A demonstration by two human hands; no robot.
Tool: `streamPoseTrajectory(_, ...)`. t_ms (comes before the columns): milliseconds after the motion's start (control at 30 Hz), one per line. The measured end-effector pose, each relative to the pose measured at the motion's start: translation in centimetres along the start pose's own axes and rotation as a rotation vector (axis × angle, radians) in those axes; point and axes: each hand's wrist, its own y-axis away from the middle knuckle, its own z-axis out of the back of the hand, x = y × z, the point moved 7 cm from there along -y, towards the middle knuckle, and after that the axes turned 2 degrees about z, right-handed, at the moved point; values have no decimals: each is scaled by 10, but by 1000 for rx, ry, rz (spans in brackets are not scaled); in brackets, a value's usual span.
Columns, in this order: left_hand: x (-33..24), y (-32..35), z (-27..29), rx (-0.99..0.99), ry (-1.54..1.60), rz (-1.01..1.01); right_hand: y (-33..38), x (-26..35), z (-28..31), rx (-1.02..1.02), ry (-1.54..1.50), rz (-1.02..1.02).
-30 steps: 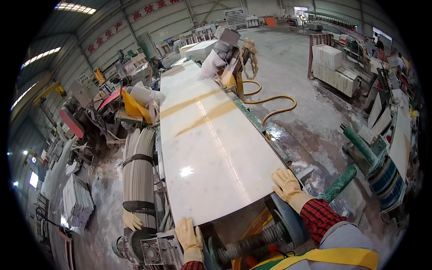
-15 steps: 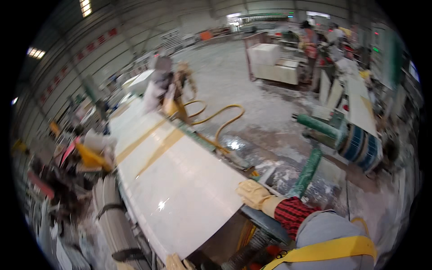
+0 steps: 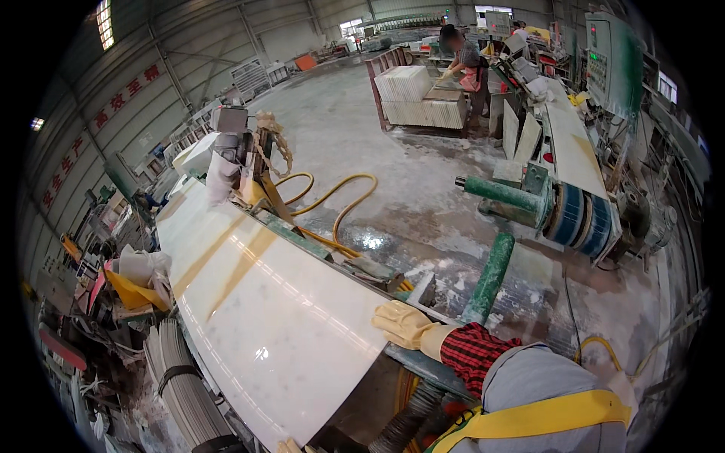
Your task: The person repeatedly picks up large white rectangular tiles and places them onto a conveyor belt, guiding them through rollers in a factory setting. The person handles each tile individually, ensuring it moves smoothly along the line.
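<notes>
A glossy white slab (image 3: 294, 332), which looks like stone, lies on a long machine bed and reaches toward me. My right hand (image 3: 404, 325), in a cream rubber glove, is closed over the slab's near right corner, its fingers together on the edge. Of my left hand (image 3: 289, 447) only gloved fingertips show, at the slab's near left corner; they rest on its edge and the rest is cut off by the lower border. Tan strips (image 3: 242, 264) cross the bed beyond the slab's far end, with more white pieces past them.
Grey strips lie bundled (image 3: 181, 385) left of the bed. A green post (image 3: 491, 275) rises beyond my right hand. To the right stands another machine with blue drums (image 3: 578, 219). A yellow hose (image 3: 340, 196) curls on the floor. Farther off, a person (image 3: 462, 60) bends over stacked slabs (image 3: 419, 113).
The whole view has swung slightly right and steadied, so things sit farther left in the picture. Both my hands stay at the same corners of the slab.
</notes>
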Motion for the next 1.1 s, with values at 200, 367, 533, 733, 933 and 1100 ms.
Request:
streamPoseTrajectory(200, 5, -1, -11, 104, -132, 38, 0, -2, -1, 71, 5, -60)
streamPoseTrajectory(367, 2, 1, -2, 38, -27, 32, 1, -1, 2, 54, 3, -55)
streamPoseTrajectory(533, -2, 3, 5, -19, -13, 3, 0, 1, 5, 53, -11, -52)
streamPoseTrajectory(733, -4, 4, 10, -71, 7, -41, 2, 3, 8, 45, -8, -43)
streamPoseTrajectory(933, -3, 6, 9, -45, 24, -20, 3, 3, 7, 87, 11, -53)
streamPoseTrajectory(1100, -4, 8, 12, -21, 50, 3, 5, 4, 10, 65, 7, -53)
